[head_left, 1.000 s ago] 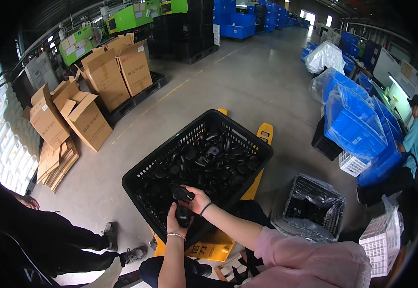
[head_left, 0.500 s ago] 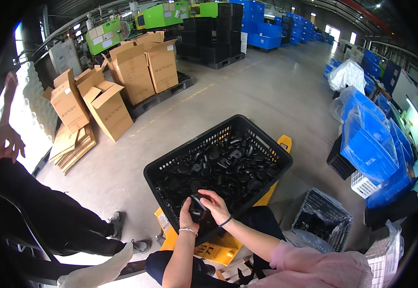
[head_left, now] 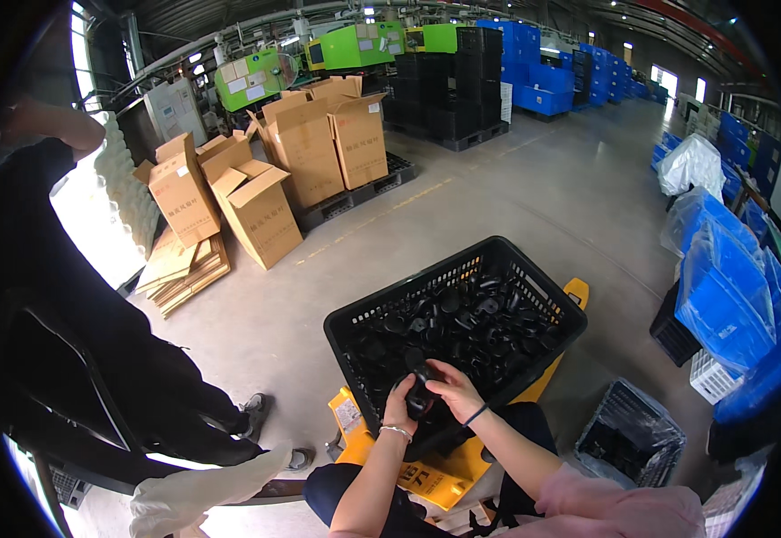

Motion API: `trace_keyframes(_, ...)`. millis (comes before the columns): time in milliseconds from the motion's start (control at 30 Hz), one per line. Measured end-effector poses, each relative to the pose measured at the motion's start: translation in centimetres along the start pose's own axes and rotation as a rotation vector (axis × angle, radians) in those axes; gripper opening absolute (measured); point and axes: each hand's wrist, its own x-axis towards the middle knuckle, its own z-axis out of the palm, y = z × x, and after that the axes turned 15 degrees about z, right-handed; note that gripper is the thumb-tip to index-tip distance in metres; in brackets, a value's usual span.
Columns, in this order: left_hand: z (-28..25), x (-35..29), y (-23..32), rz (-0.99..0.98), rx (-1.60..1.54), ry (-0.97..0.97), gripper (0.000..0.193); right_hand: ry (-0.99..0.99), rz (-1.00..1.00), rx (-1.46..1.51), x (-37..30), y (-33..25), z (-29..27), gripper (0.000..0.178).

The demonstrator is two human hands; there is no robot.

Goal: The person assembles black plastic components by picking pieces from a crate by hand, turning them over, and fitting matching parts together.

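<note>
A black plastic part [head_left: 420, 396], rounded and glossy, is held up in front of me between both hands. My left hand [head_left: 399, 409] wraps its fingers round the near left side of it. My right hand [head_left: 456, 392] grips it from the right, with the thumb and fingers on its upper side. Both hands are over the near side of a large black crate [head_left: 355, 314] with slotted walls. Inside lie many loose black parts [head_left: 489, 309], heaped and similar in colour. Fine details of the held part are hidden by my fingers.
Under the crate is a yellow pallet jack [head_left: 449, 484]. At the right stands a smaller lined crate [head_left: 628, 394] with black parts in it, near blue bins [head_left: 727, 300]. A person in dark clothes [head_left: 104, 305] is close at the left. Cardboard boxes [head_left: 260, 215] stand farther back.
The whole view has swung left, so the crate and boxes appear farther right. The person at the left has shifted position and raised an arm differently. My hands still hold the black part.
</note>
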Motion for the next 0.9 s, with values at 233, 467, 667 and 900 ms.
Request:
trace_keyframes(233, 0.3, -0.3, 0.3, -0.005, 0.000, 0.003, 0.026, 0.029, 0.006, 0.076, -0.6, -0.1, -0.3, 0.051)
trace_keyframes(467, -0.4, -0.1, -0.2, -0.012, -0.065, -0.075, 0.025, -0.100, -0.063, 0.120, -0.2, 0.4, -1.4, 0.048)
trace_keyframes(667, -1.2, 0.2, -1.5, -0.124, 0.040, 0.029, 0.028, -0.019, 0.124, 0.243, 1.0, 0.4, -3.8, 0.043)
trace_keyframes(900, -1.9, 0.5, -1.9, -0.055, 0.141, 0.027, 0.035, -0.125, 0.124, 0.286, 1.5, 0.8, -4.6, 0.042)
